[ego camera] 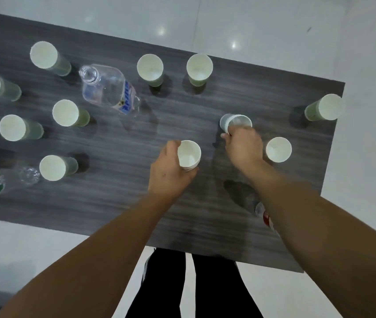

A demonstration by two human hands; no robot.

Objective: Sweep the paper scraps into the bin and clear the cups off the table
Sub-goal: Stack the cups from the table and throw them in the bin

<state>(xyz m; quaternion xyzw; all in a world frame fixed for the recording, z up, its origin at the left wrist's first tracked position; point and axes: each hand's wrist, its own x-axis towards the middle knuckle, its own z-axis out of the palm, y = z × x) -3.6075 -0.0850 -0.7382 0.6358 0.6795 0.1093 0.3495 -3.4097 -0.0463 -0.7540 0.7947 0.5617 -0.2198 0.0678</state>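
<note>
With the left hand (168, 171) gripping a white paper cup (189, 154) and the right hand (243, 146) pinching a clear plastic cup (236, 122) above the table (118, 143), a hasty swing risks toppling the nearby paper cup (278, 149); any liquid would spill.

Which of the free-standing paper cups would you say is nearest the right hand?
The white paper cup just right of the right hand, close beside the wrist; every other standing cup is farther away.
</note>
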